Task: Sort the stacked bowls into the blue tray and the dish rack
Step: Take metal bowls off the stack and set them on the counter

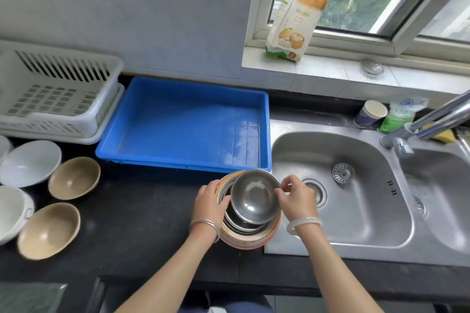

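Note:
A stack of nested bowls (248,236) stands on the black counter at the sink's left edge, its outer bowl cream with a pink band. My left hand (212,202) grips the stack's left rim. My right hand (296,198) pinches the right rim of the top steel bowl (254,195), which sits tilted above the other steel bowls. The blue tray (142,119) lies just behind the stack, with nothing in it. The white dish rack (50,94) stands at the far left against the wall, also holding nothing.
Two tan bowls (73,177) (49,230) and white bowls (29,162) sit on the counter at the left. The steel double sink (356,223) and tap (429,119) lie to the right. A paper cup (370,113) and a food bag (295,20) stand behind.

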